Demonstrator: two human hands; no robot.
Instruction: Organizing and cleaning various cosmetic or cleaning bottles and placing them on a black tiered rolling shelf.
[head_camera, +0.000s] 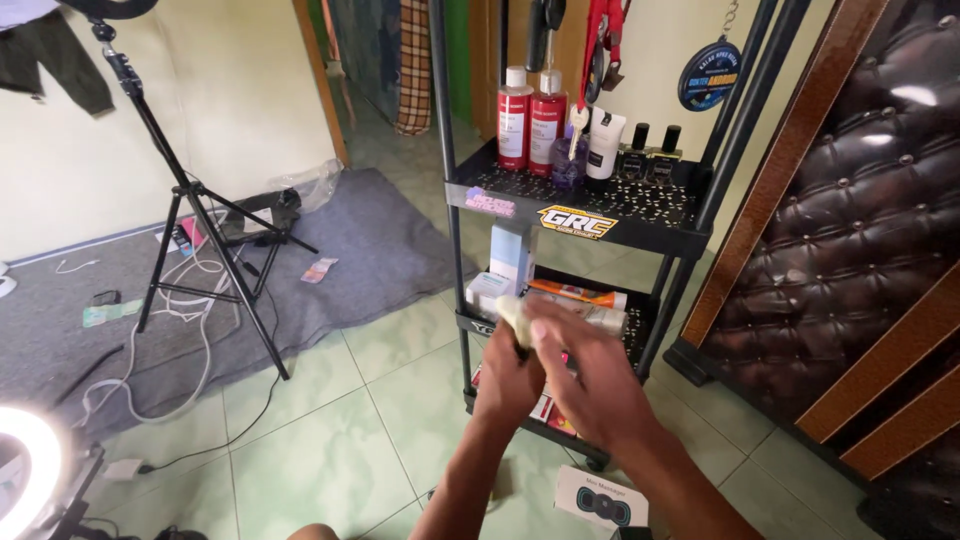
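Observation:
My left hand (507, 377) is closed around a small pale cream object (514, 318) that sticks up from my fist; its kind is too blurred to tell. My right hand (590, 375) lies over and just right of it, fingers bent and touching the left hand. Both hands hover in front of the middle shelf of a black metal trolley (560, 205). That shelf holds a light blue box (513, 252), an orange tube (575, 293) and a white tube. The top shelf carries two red bottles (530, 118), a white tube, a small purple bottle and two dark small bottles.
A black tripod (205, 225) stands on a grey mat (370, 245) at left, with white cables around its feet. A lit ring light (30, 470) is at the bottom left. A dark padded headboard (860, 220) leans at right. A white box (600, 497) lies on the green tiles.

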